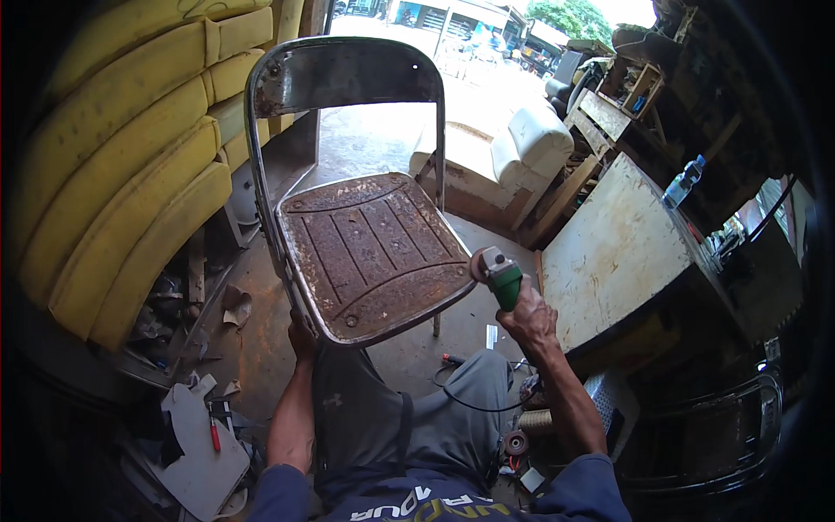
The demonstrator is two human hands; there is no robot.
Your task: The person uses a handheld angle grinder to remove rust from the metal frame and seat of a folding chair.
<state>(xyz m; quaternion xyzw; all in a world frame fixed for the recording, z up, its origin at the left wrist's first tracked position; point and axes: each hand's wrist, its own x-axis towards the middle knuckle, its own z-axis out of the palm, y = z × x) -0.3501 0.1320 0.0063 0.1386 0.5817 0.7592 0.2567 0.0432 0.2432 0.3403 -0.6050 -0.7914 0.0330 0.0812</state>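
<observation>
A metal folding chair (383, 248) stands before me, its seat brown with rust and its rim partly bare, shiny metal. My right hand (528, 320) is wrapped round a green angle grinder (503, 280). The grinder's disc is at the right edge of the seat; whether it touches the metal I cannot tell. A black cord trails from the tool across my lap. My left hand (302, 337) is at the seat's near left corner, against the chair frame, with its fingers mostly hidden behind the metal.
Yellow foam cushions (122, 165) are stacked on the left. To the right stands a worn pale cabinet (609, 252) with a plastic bottle (684, 181) on it. A cream armchair (531, 148) sits beyond. A red-handled tool (215, 435) lies on scrap board at lower left.
</observation>
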